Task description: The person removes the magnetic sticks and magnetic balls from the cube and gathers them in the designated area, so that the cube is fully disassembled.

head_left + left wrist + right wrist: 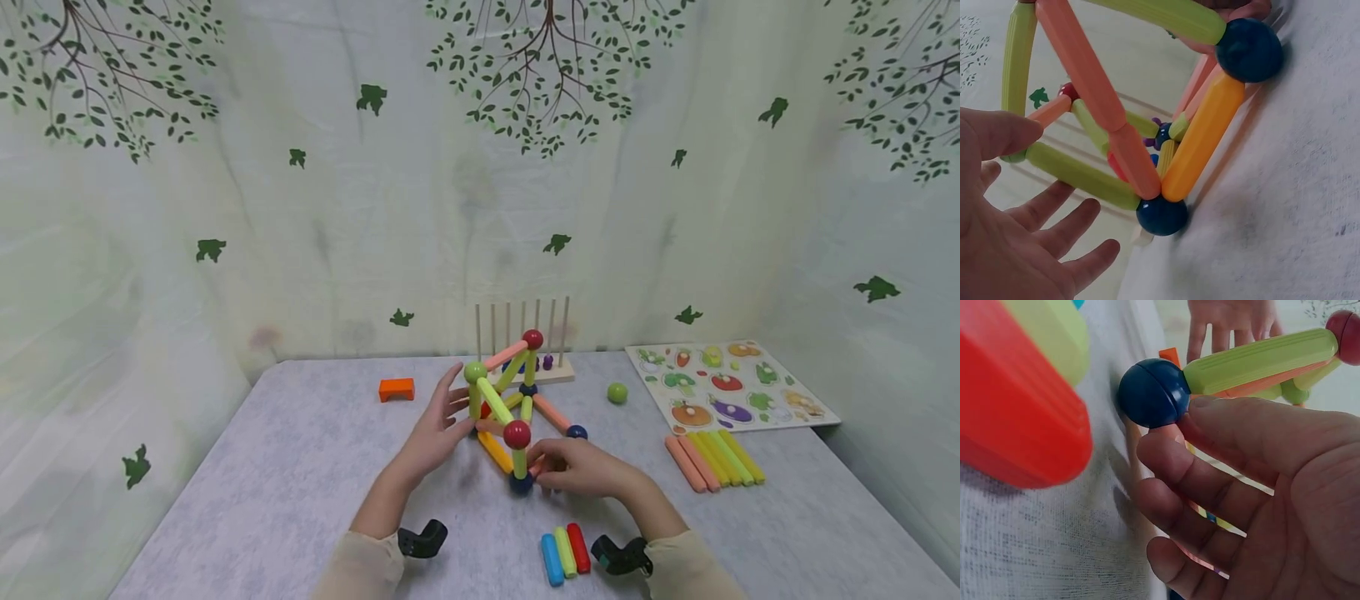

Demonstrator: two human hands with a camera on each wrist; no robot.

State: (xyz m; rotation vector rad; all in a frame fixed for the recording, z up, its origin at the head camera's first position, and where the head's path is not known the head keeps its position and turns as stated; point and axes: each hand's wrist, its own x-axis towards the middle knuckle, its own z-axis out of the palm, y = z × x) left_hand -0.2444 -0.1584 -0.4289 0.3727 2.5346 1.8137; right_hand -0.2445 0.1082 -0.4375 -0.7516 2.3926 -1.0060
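A frame of coloured rods and balls stands mid-table, with a green ball [476, 372] and a red ball [517, 434] on top. At its left side, my left hand [438, 425] has its fingers spread; in the left wrist view its thumb [1013, 132] lies against or just in front of a green upright rod [1085, 175]. My right hand [581, 467] pinches a salmon rod [1166, 432] beside the front navy ball [1150, 394]. Most of that rod is hidden by the fingers. An orange rod [1204, 137] joins two navy balls along the base.
Blue, green and red short rods [566, 553] lie near the front. To the right are salmon, yellow and green rods [714, 461] and a vegetable picture board [652, 379]. Behind the frame stands a pegged wooden stand [558, 369]. A loose green ball [617, 393] and an orange block [396, 389] flank it.
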